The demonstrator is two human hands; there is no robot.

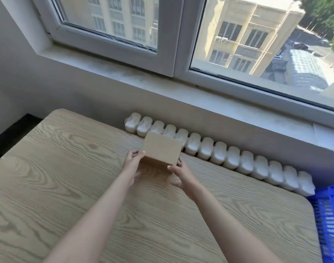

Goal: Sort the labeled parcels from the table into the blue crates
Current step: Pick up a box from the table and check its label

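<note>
1. The one head view looks from over the near edge of the table [67, 186], forward and steeply down, slightly rolled.
2. It faces the window [257, 44] at 12 o'clock, with the radiator [219, 154] beneath.
3. It sits close: forearms enter from 6 o'clock, and the left hand [131, 164] and right hand [183, 175] grip the parcel [162, 150] at centre.
4. The blue crate [331, 224] is cropped at 4 o'clock.

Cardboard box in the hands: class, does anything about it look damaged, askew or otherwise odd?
Nothing looks damaged. The cardboard box sits at an angle only because the left hand and right hand grip it. One small oddity: no label shows on its visible faces.
</note>
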